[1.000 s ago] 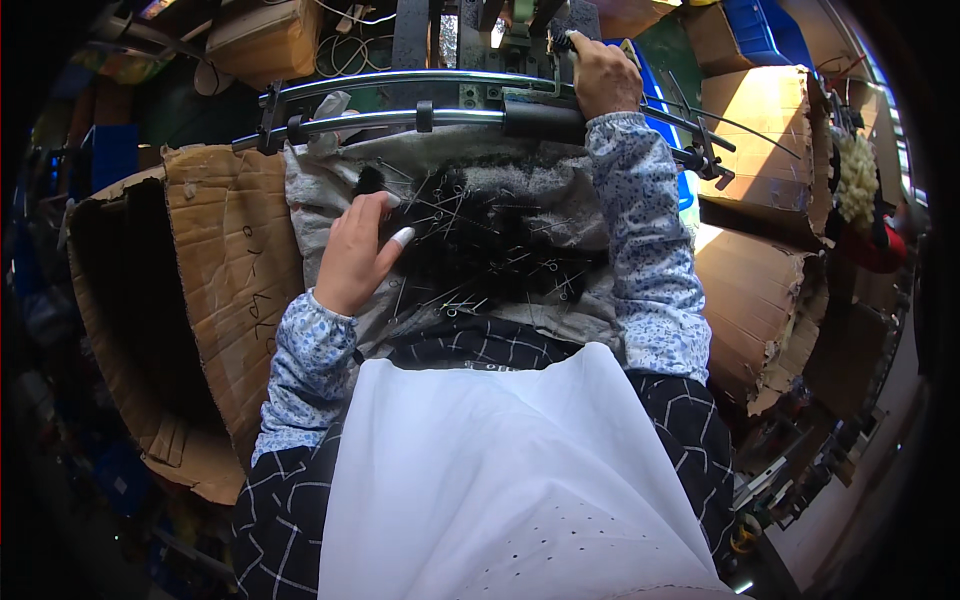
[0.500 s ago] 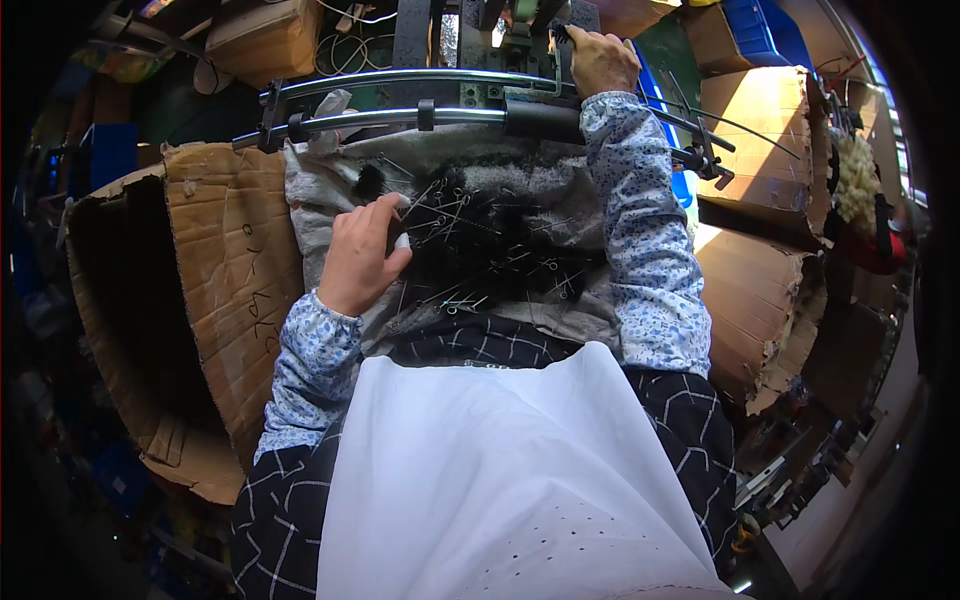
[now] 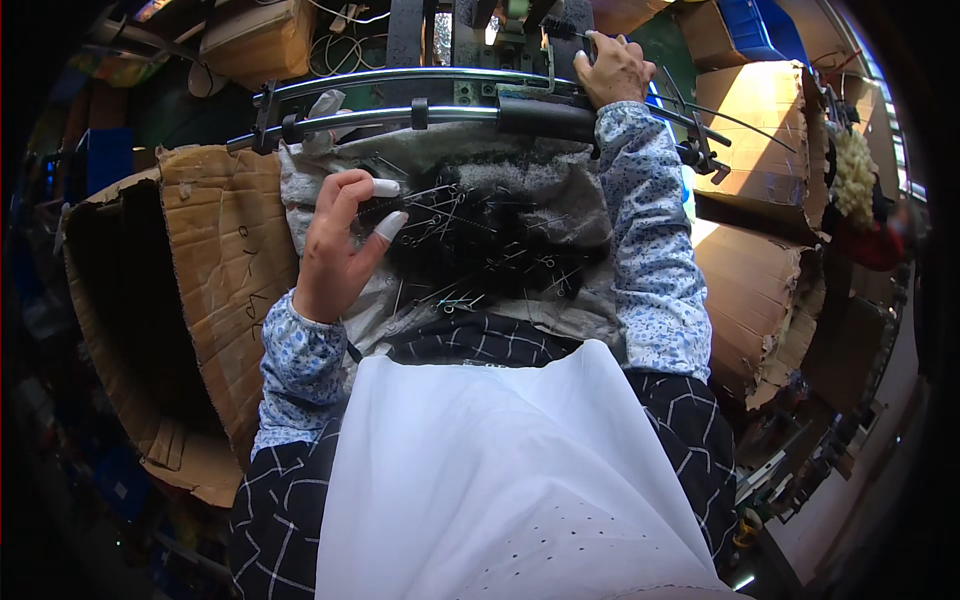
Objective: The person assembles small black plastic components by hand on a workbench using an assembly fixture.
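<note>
My left hand [image 3: 335, 245] is raised over the left part of the grey cloth, thumb and forefinger apart, white covers on both tips. No held thing shows between them. Beside it, several thin wire pieces with looped ends [image 3: 455, 190] lie scattered among black bristle on the cloth [image 3: 575, 205]. My right hand [image 3: 615, 70] is at the machine's right side, beyond the rails. Its fingers are closed at the end of a small black-bristled brush [image 3: 566, 29], which points toward the machine [image 3: 512, 60]. The grip itself is partly hidden by the hand.
Two curved metal rails [image 3: 390, 115] with a black sleeve [image 3: 545, 117] cross in front of the machine. An open cardboard box [image 3: 225, 270] stands on the left. More cardboard boxes [image 3: 750, 290] stand on the right, with a blue bin [image 3: 765, 30] behind them.
My left hand has drawn back left and its thumb and forefinger show more plainly. My right hand has shifted slightly right, and more of the black brush now shows beside it.
</note>
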Demonstrator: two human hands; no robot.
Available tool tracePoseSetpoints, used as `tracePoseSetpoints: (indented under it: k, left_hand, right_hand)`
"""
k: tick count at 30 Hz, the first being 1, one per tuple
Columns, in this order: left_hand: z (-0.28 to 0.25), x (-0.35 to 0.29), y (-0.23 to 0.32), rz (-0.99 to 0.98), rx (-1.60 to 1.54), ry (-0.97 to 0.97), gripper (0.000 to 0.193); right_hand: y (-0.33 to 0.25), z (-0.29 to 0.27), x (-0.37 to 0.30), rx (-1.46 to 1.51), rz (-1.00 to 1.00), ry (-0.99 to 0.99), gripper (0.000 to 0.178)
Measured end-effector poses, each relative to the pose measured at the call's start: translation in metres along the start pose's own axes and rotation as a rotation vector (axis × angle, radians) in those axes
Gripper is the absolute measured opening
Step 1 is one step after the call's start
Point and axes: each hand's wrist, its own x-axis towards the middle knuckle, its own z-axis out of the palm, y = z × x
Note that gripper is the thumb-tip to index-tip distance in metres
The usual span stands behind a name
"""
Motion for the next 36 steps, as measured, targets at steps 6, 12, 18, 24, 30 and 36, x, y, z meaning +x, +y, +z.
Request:
tracePoseSetpoints:
  k: [6,12,18,24,30,36]
  left_hand:
    - [0.004,0.002,0.004,0.007,-0.346,0.075,0.035]
    - [0.002,0.003,0.006,0.024,-0.237,0.074,0.036]
    - [0.000,0.009,0.011,0.066,-0.139,0.070,0.031]
    - [-0.006,0.000,0.000,0.005,-0.273,0.039,0.036]
    - [0.002,0.009,0.000,0.001,-0.491,-0.001,0.039]
    - [0.002,0.016,0.002,0.018,-0.370,0.014,0.032]
  right_hand:
    - [-0.027,0.005,0.003,0.055,-0.034,0.093,0.030]
    - [-0.066,0.003,0.006,0.006,-0.044,0.050,0.023]
    - [-0.046,0.001,0.005,-0.010,-0.046,0.033,0.027]
    - [0.003,0.005,0.011,0.033,-0.041,0.019,0.025]
    - [0.046,0.008,0.037,-0.061,-0.087,-0.086,0.023]
    - [0.084,-0.050,0.024,-0.248,0.063,0.211,0.024]
